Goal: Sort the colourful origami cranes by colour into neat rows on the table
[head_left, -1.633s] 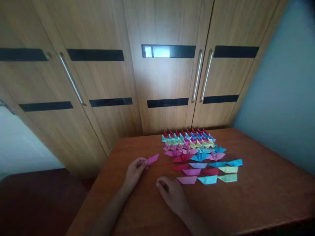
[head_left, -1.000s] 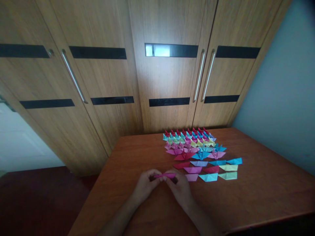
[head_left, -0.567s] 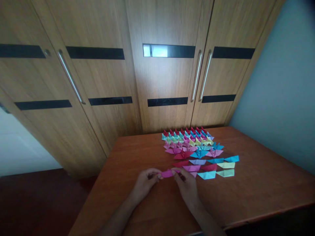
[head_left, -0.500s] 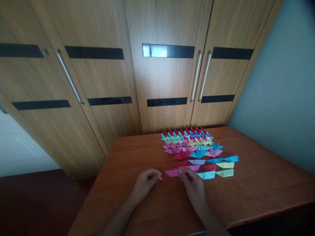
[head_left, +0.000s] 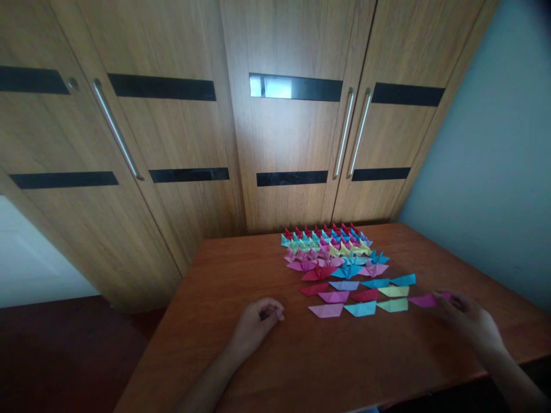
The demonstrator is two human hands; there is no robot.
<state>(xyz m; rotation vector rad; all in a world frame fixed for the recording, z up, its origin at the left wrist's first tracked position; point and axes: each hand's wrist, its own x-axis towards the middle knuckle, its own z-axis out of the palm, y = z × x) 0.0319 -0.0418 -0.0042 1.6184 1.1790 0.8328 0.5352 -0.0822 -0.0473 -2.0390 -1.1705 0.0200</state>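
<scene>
At the right of the table, my right hand (head_left: pixel 469 321) pinches one end of a magenta folded paper strip (head_left: pixel 424 301) with slanted ends. The strip lies beside the end of the nearest row of folded papers. My left hand (head_left: pixel 258 324) rests on the table to the left of the rows, fingers curled in toward the thumb, and nothing shows in it. Nearest to it is a light pink folded paper (head_left: pixel 326 311). Alongside lie a turquoise folded paper (head_left: pixel 360 308) and a pale green folded paper (head_left: pixel 392 305).
Behind the flat pieces stand several rows of folded paper cranes, among them a red crane (head_left: pixel 319 272) and a blue crane (head_left: pixel 346 269). The brown wooden table (head_left: pixel 241 264) backs onto a wooden wardrobe (head_left: pixel 293 137). A pale wall (head_left: pixel 482 172) rises at the right.
My right hand has moved right, carrying the magenta folded paper from the left end of the rows to the right. The light pink piece is now uncovered. My left hand has barely moved.
</scene>
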